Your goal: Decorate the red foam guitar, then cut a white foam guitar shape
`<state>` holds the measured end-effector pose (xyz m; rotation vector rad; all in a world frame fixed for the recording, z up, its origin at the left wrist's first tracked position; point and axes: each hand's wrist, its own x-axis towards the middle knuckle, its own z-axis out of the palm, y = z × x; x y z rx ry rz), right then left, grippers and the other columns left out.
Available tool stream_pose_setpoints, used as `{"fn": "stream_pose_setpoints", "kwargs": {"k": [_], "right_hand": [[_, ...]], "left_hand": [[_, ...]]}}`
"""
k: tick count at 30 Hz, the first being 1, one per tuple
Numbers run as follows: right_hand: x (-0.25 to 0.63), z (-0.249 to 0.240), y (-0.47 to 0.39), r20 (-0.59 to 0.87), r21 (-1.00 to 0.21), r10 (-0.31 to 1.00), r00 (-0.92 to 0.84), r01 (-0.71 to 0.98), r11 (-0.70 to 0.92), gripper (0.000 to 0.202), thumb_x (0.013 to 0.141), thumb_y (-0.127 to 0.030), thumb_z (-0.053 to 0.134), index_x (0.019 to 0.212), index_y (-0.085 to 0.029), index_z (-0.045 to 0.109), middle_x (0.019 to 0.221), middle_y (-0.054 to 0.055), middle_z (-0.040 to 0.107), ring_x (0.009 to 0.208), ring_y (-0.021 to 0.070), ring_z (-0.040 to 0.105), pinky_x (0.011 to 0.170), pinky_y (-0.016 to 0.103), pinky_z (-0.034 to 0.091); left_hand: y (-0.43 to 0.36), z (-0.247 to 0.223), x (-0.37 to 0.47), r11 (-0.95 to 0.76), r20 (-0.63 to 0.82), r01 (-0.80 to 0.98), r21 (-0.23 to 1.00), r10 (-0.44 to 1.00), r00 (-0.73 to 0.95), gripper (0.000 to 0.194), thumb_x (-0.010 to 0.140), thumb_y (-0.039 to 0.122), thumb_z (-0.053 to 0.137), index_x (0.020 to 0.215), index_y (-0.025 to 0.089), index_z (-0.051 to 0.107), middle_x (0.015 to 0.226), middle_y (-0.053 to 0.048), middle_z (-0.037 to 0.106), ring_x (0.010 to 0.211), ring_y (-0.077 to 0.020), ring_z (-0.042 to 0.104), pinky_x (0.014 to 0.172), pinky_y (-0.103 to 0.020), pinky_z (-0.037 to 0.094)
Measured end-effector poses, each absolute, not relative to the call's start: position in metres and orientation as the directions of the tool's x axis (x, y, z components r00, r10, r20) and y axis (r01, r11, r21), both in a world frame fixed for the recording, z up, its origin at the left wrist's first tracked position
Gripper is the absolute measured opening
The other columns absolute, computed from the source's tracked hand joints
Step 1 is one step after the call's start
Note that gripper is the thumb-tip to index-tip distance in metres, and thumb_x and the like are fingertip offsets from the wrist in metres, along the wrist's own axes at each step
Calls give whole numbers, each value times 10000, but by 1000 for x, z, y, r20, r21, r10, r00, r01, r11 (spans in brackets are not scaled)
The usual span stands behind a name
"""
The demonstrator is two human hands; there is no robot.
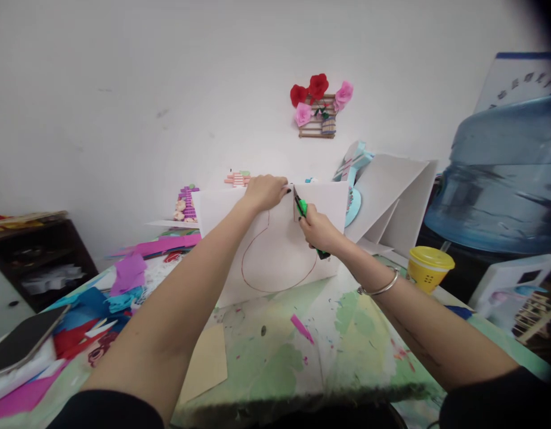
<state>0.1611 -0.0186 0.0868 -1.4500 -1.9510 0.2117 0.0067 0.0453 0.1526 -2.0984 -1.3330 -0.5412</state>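
A white board (279, 256), which looks like foam board, stands upright on the table, with a rounded outline drawn on it in reddish-brown line. My left hand (265, 192) is closed over its top edge, left of the middle. In my right hand (319, 229) is a green and black utility knife (301, 207). Its blade tip is at the board's top edge, just right of my left fingers, beside a straight drawn line. How deep the blade sits in the board cannot be made out.
The paint-stained table (275, 363) holds a pink scrap (302, 329) and a tan sheet (206, 363). Coloured paper and felt (127, 274) pile up at left. More white boards (383, 196), a yellow lidded cup (430, 268) and a large water bottle (499, 179) stand at right.
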Motion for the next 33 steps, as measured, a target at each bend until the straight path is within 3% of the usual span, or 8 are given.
{"fn": "stream_pose_setpoints", "kwargs": {"k": [18,22,27,33], "right_hand": [[161,84,-13,432,-535,891,-138,756,376,72,872,-210,342,921,-219,289,624,-4,511,480,180,505,505,312,446],[164,80,-14,436,-496,883,-171,773,395,62,923,-250,323,960,-204,305,649,21,543,476,171,506,494,294,438],[166,77,-16,434,-477,897,-87,823,310,111,952,-301,333,975,-192,324,698,70,589,436,155,486,454,283,428],[166,81,-20,328,-601,942,-65,756,261,204,953,-398,302,969,-197,334,775,96,599,347,142,479,338,292,418]], "left_hand": [[46,152,6,-337,625,904,-264,654,426,364,919,415,346,1043,224,630,956,-98,684,914,-265,615,745,-356,422],[47,151,5,-335,629,906,-260,652,422,357,917,409,351,1038,225,632,956,-93,682,907,-255,615,750,-352,421],[49,151,6,-326,627,909,-260,659,416,362,917,411,347,1035,227,635,941,-89,683,885,-253,619,740,-349,423],[51,152,5,-314,621,912,-265,668,410,369,915,421,348,1077,239,625,973,-87,685,915,-261,614,756,-356,423]]}}
